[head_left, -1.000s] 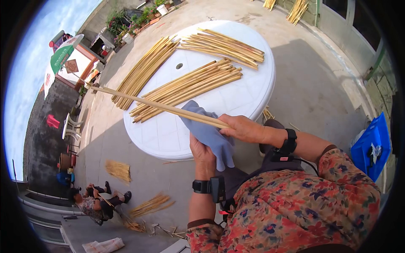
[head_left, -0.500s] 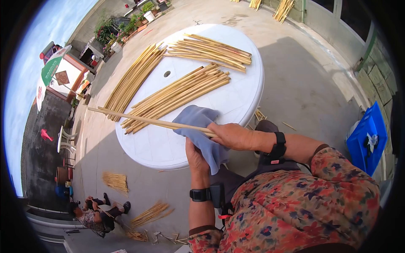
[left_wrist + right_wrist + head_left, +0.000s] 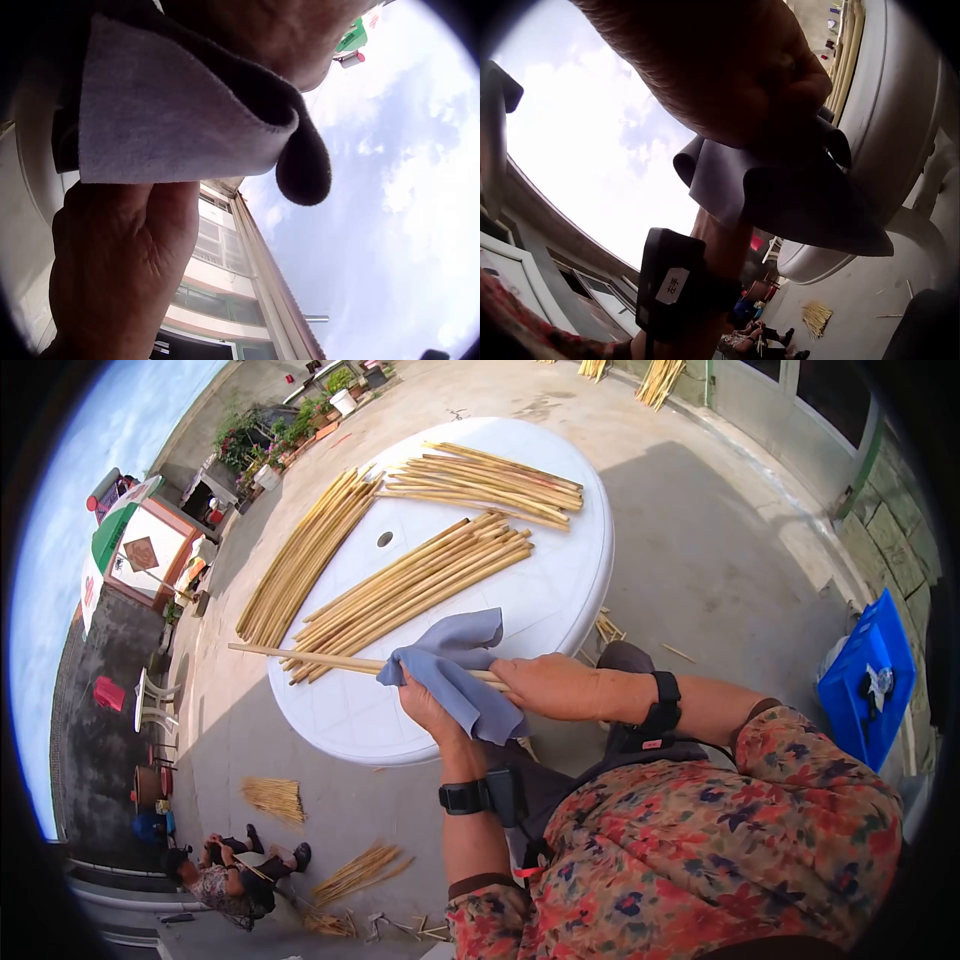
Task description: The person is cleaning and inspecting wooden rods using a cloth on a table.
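In the head view my left hand grips a grey-blue cloth wrapped around a long pale stick. My right hand holds the near end of that stick, just to the right of the cloth. The stick's far end points left, over the sticks on the table. From the left wrist view, a fold of the cloth hangs between the two hands. In the right wrist view the cloth drapes below my right hand, whose fingers are in shadow.
A round white table bears three groups of sticks: left, middle and far right. A blue bin stands at the right. Another person sits at the lower left beside sticks on the ground.
My left hand has slid the cloth leftward along the stick, away from my right hand, and closed more tightly around it. The head view has shifted slightly, so the table appears further left.
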The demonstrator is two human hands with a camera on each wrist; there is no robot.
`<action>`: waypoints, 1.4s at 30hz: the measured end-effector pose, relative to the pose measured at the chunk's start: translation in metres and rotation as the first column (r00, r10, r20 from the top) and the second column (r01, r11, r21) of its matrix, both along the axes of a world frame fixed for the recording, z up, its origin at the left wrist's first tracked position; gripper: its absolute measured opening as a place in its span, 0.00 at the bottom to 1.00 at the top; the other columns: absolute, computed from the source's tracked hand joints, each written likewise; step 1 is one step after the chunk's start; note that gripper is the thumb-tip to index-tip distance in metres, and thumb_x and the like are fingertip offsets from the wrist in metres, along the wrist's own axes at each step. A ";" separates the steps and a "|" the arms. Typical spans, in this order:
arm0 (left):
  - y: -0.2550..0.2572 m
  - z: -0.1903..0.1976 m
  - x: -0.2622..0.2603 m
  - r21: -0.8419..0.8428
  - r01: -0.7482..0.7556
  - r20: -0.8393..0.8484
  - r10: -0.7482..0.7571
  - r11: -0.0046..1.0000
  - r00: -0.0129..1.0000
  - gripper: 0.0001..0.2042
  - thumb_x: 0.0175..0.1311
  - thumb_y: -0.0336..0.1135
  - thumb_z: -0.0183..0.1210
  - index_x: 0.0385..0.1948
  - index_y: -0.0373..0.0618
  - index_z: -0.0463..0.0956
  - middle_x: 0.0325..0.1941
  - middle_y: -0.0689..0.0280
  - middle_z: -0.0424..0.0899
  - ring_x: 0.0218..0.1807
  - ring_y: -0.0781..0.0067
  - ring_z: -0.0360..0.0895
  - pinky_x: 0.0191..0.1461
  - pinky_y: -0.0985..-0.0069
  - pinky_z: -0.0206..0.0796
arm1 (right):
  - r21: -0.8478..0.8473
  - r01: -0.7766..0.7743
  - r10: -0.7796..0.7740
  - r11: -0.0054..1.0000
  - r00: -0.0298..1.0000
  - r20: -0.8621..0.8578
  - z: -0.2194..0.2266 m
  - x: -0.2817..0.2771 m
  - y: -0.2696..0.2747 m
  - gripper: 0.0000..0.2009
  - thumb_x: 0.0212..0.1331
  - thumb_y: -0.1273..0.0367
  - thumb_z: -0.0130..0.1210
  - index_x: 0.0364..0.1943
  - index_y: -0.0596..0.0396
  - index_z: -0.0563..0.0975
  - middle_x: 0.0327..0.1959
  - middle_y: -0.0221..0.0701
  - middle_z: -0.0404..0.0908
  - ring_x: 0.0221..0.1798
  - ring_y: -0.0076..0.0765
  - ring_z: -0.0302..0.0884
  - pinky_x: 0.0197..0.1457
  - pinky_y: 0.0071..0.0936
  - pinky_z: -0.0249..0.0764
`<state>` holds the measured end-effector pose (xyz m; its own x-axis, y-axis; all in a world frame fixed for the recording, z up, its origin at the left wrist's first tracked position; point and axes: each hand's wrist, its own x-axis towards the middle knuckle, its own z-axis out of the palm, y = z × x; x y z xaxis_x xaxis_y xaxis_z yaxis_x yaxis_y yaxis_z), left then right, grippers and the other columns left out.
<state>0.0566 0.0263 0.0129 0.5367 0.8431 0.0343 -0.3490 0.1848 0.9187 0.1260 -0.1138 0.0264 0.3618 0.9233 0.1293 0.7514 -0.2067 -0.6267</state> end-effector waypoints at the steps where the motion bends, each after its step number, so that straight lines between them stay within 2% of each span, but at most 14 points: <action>1: 0.002 0.001 -0.003 0.001 -0.022 0.003 0.022 1.000 1.000 0.11 0.65 0.39 0.43 0.27 0.43 0.68 0.23 0.69 0.71 0.24 0.80 0.69 0.26 0.83 0.64 | -0.018 -0.010 0.010 1.000 1.000 -0.009 -0.006 -0.002 -0.006 0.11 0.56 0.66 0.46 0.36 0.60 0.63 0.27 0.45 0.75 0.31 0.53 0.75 0.33 0.42 0.71; 6: 0.019 -0.020 -0.001 -0.075 -0.061 0.056 0.065 0.995 0.996 0.12 0.65 0.41 0.43 0.25 0.45 0.66 0.21 0.68 0.71 0.21 0.75 0.70 0.24 0.78 0.67 | -0.092 -0.018 0.013 0.996 0.998 -0.058 -0.026 -0.002 -0.046 0.14 0.58 0.62 0.47 0.36 0.59 0.63 0.25 0.46 0.74 0.30 0.55 0.73 0.32 0.44 0.68; 8: 0.028 -0.018 -0.010 -0.114 -0.058 -0.007 0.057 0.992 0.998 0.12 0.64 0.42 0.44 0.25 0.44 0.66 0.21 0.67 0.71 0.21 0.73 0.71 0.25 0.76 0.68 | -0.204 -0.041 0.009 0.978 0.988 -0.153 -0.031 -0.001 -0.068 0.14 0.58 0.61 0.47 0.38 0.57 0.64 0.25 0.45 0.74 0.30 0.55 0.73 0.33 0.44 0.67; 15: 0.063 -0.032 -0.022 -0.221 -0.124 -0.141 0.095 0.967 0.986 0.12 0.61 0.43 0.44 0.27 0.44 0.67 0.26 0.61 0.73 0.25 0.65 0.74 0.29 0.71 0.71 | -0.198 -0.049 -0.001 0.979 0.969 -0.246 -0.046 0.005 -0.150 0.14 0.58 0.60 0.48 0.43 0.53 0.65 0.27 0.44 0.74 0.31 0.54 0.72 0.33 0.42 0.66; 18: 0.075 -0.032 -0.027 -0.219 -0.086 -0.106 0.064 0.972 0.992 0.12 0.61 0.43 0.45 0.29 0.42 0.68 0.26 0.61 0.74 0.25 0.64 0.75 0.29 0.71 0.72 | -0.308 0.020 -0.085 0.951 0.976 -0.199 -0.053 0.009 -0.179 0.14 0.58 0.60 0.48 0.43 0.51 0.65 0.27 0.42 0.74 0.31 0.53 0.72 0.33 0.41 0.67; 19: 0.078 -0.031 -0.026 -0.109 -0.140 -0.147 0.123 0.984 0.981 0.13 0.62 0.43 0.44 0.31 0.41 0.68 0.25 0.60 0.75 0.24 0.63 0.75 0.28 0.70 0.72 | -0.323 0.026 -0.096 0.946 0.975 -0.203 -0.058 0.011 -0.184 0.14 0.57 0.60 0.48 0.43 0.51 0.65 0.27 0.42 0.74 0.31 0.52 0.72 0.32 0.41 0.67; 24: 0.056 -0.012 -0.026 -0.159 0.124 -0.207 -0.156 0.979 0.966 0.18 0.63 0.47 0.40 0.32 0.37 0.67 0.29 0.54 0.76 0.27 0.58 0.78 0.29 0.65 0.76 | -0.292 0.097 -0.145 0.951 0.978 -0.148 -0.084 0.003 -0.217 0.15 0.57 0.58 0.49 0.43 0.50 0.65 0.27 0.40 0.74 0.30 0.51 0.72 0.32 0.40 0.67; 27: 0.051 -0.016 -0.020 -0.166 0.119 -0.232 -0.156 0.979 0.960 0.20 0.63 0.46 0.37 0.36 0.34 0.66 0.32 0.51 0.77 0.32 0.55 0.78 0.33 0.64 0.76 | -0.249 0.109 -0.132 0.962 0.988 -0.078 -0.085 0.010 -0.226 0.16 0.56 0.58 0.49 0.44 0.49 0.65 0.26 0.39 0.74 0.29 0.49 0.72 0.31 0.39 0.67; 30: 0.080 -0.027 -0.024 -0.161 0.018 -0.310 -0.068 0.987 0.948 0.23 0.64 0.46 0.36 0.43 0.31 0.64 0.38 0.50 0.75 0.38 0.54 0.77 0.39 0.63 0.75 | -0.305 0.158 -0.188 0.939 0.980 -0.071 -0.094 0.016 -0.253 0.15 0.56 0.58 0.49 0.43 0.49 0.67 0.26 0.38 0.73 0.29 0.48 0.72 0.31 0.38 0.67; 32: 0.088 -0.030 -0.031 -0.101 -0.187 -0.222 0.161 0.977 0.962 0.18 0.62 0.46 0.43 0.39 0.38 0.65 0.36 0.55 0.75 0.34 0.59 0.76 0.36 0.64 0.74 | -0.299 0.179 -0.204 0.937 0.977 -0.055 -0.100 0.021 -0.271 0.15 0.55 0.58 0.50 0.41 0.51 0.69 0.26 0.37 0.73 0.29 0.47 0.72 0.31 0.36 0.67; 34: 0.082 -0.010 -0.033 -0.213 -0.235 -0.191 0.195 0.948 0.962 0.18 0.63 0.45 0.41 0.42 0.38 0.65 0.40 0.56 0.74 0.41 0.60 0.74 0.44 0.65 0.71 | -0.281 0.291 -0.326 0.915 0.942 -0.085 -0.098 0.020 -0.295 0.15 0.55 0.58 0.50 0.41 0.51 0.70 0.25 0.36 0.73 0.28 0.44 0.72 0.32 0.33 0.67; 35: 0.113 -0.035 -0.048 -0.174 0.094 0.039 -0.089 0.980 0.995 0.20 0.63 0.44 0.43 0.48 0.36 0.64 0.42 0.54 0.75 0.40 0.58 0.75 0.46 0.65 0.71 | -0.257 0.388 -0.426 0.885 0.898 -0.112 -0.097 0.020 -0.301 0.15 0.55 0.58 0.51 0.40 0.52 0.70 0.24 0.35 0.72 0.27 0.41 0.72 0.32 0.31 0.67; 36: 0.121 -0.049 -0.043 0.225 0.170 -0.164 -0.135 0.959 0.977 0.20 0.64 0.44 0.43 0.51 0.37 0.62 0.45 0.56 0.73 0.45 0.60 0.73 0.50 0.68 0.68 | -0.248 0.431 -0.467 0.867 0.878 -0.108 -0.095 0.018 -0.303 0.15 0.55 0.58 0.51 0.40 0.52 0.70 0.24 0.35 0.72 0.27 0.41 0.72 0.32 0.31 0.67; 42: 0.041 -0.032 -0.019 -0.007 0.196 0.028 -0.196 0.981 0.980 0.21 0.64 0.45 0.43 0.52 0.39 0.61 0.49 0.59 0.71 0.49 0.63 0.70 0.54 0.69 0.65 | -0.022 0.447 -0.412 0.894 0.803 -0.432 -0.085 0.021 -0.215 0.14 0.60 0.59 0.46 0.40 0.55 0.70 0.22 0.28 0.69 0.27 0.26 0.66 0.35 0.23 0.65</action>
